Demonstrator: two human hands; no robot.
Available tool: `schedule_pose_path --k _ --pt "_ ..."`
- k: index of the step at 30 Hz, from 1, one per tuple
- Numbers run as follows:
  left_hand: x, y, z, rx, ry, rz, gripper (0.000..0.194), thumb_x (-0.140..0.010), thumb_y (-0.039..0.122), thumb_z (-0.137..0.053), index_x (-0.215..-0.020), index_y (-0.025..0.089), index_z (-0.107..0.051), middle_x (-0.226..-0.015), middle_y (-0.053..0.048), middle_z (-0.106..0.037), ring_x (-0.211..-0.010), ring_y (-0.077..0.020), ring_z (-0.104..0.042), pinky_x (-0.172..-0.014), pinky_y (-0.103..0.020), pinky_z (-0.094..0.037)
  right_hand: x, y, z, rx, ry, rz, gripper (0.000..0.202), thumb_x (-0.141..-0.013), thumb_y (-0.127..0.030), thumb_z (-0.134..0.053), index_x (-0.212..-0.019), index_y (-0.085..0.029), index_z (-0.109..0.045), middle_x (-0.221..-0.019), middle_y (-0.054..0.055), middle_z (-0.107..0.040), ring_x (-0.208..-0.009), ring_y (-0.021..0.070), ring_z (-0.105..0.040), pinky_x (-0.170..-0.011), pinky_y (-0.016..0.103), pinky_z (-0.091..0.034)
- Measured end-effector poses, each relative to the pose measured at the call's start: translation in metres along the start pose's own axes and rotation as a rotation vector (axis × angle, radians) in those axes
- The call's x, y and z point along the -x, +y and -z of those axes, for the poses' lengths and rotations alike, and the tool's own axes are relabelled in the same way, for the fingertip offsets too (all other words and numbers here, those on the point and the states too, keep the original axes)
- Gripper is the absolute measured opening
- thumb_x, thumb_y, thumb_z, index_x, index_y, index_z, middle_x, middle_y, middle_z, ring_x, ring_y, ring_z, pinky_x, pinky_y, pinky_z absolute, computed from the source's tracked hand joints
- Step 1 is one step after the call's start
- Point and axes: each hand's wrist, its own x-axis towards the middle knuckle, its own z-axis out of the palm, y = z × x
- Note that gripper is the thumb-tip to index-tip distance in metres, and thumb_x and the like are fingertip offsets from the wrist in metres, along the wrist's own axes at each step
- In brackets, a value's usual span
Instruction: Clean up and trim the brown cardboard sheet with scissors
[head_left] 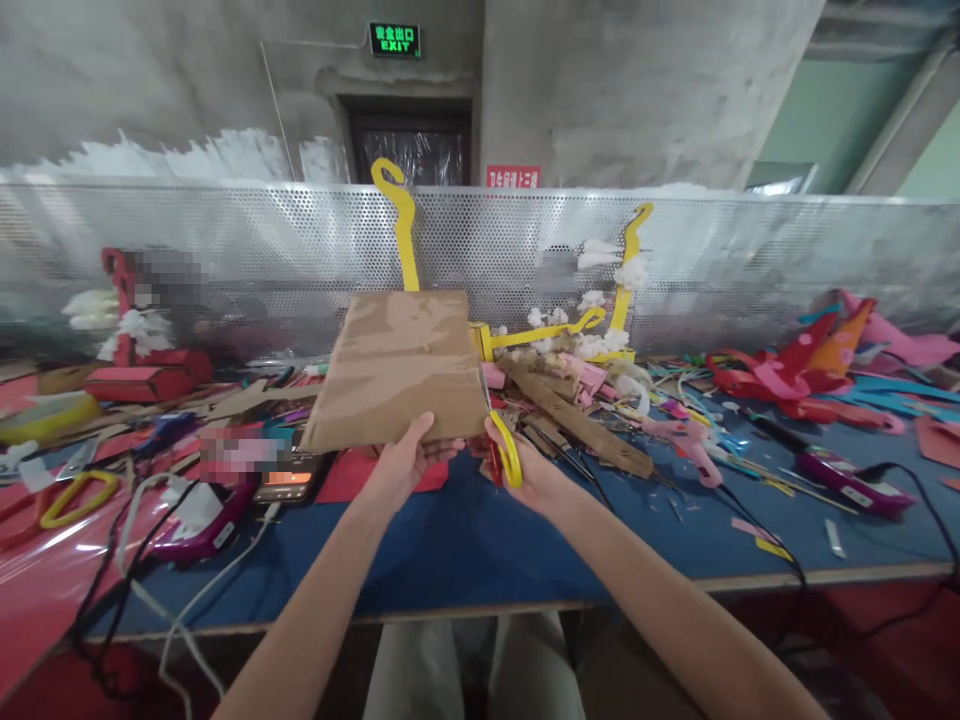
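A flat brown cardboard piece is held up over the front of the blue table, tilted toward me. My left hand grips its lower edge, thumb on the face and fingers underneath. Scissors with yellow and red handles are in my right hand, at the cardboard's lower right corner. Their blades point up along the right edge and are mostly hidden. Behind the cardboard rises a yellow hooked strip. Red sheet material lies beneath the cardboard.
Glue guns, one pink, and cables lie on the blue table. A phone and yellow-handled scissors are at left. Cardboard scraps and yellow pieces sit right of centre. A perforated metal panel stands behind.
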Motion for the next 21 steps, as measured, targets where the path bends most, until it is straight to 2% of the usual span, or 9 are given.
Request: schedule_pose_path --k 4,9,14,18,21 --pt "-0.028 0.009 0.003 -0.004 -0.045 0.026 0.017 -0.092 0.023 -0.067 -0.103 0.010 -0.066 -0.083 -0.014 -0.081 -0.070 -0.0208 -0.078 -0.071 -0.029 -0.063 -0.031 -0.010 0.005 -0.002 -0.085 0.021 0.033 -0.075 -0.042 -0.088 -0.089 -0.019 -0.069 -0.077 -0.002 -0.074 -0.071 0.0114 -0.069 -0.065 0.020 -0.052" --pt "-0.050 0.010 0.020 -0.021 -0.074 0.019 0.023 -0.088 0.023 -0.073 -0.106 0.012 -0.065 -0.084 -0.012 -0.082 -0.069 -0.0219 -0.078 -0.070 -0.031 -0.064 -0.048 -0.003 0.020 0.035 -0.166 0.040 0.033 -0.073 -0.042 -0.088 -0.089 -0.019 -0.071 -0.088 0.004 -0.079 -0.086 0.0179 -0.074 -0.075 0.026 -0.057" --pt "-0.046 0.001 0.039 -0.022 -0.056 -0.019 0.025 -0.084 0.024 -0.077 -0.103 0.012 -0.065 -0.078 -0.008 -0.081 -0.062 -0.0205 -0.077 -0.066 -0.030 -0.065 -0.044 0.015 0.031 0.106 -0.239 0.090 0.047 -0.067 -0.043 -0.093 -0.103 -0.022 -0.071 -0.108 0.006 -0.079 -0.109 0.0214 -0.072 -0.095 0.030 -0.055" --pt "-0.039 -0.001 0.047 -0.018 -0.040 -0.024 0.027 -0.084 0.026 -0.079 -0.103 0.012 -0.066 -0.082 -0.010 -0.081 -0.064 -0.0214 -0.077 -0.070 -0.032 -0.065 -0.041 0.018 0.033 0.195 -0.294 0.067 0.049 -0.070 -0.040 -0.093 -0.110 -0.019 -0.072 -0.117 0.010 -0.076 -0.111 0.0227 -0.072 -0.096 0.030 -0.055" --pt "-0.037 -0.001 0.045 -0.006 -0.029 -0.014 0.030 -0.083 0.027 -0.080 -0.106 0.013 -0.067 -0.085 -0.011 -0.081 -0.065 -0.0220 -0.077 -0.070 -0.032 -0.065 -0.041 0.017 0.033 0.256 -0.311 0.036 0.048 -0.072 -0.035 -0.092 -0.112 -0.016 -0.073 -0.116 0.012 -0.076 -0.107 0.0227 -0.073 -0.094 0.030 -0.056"
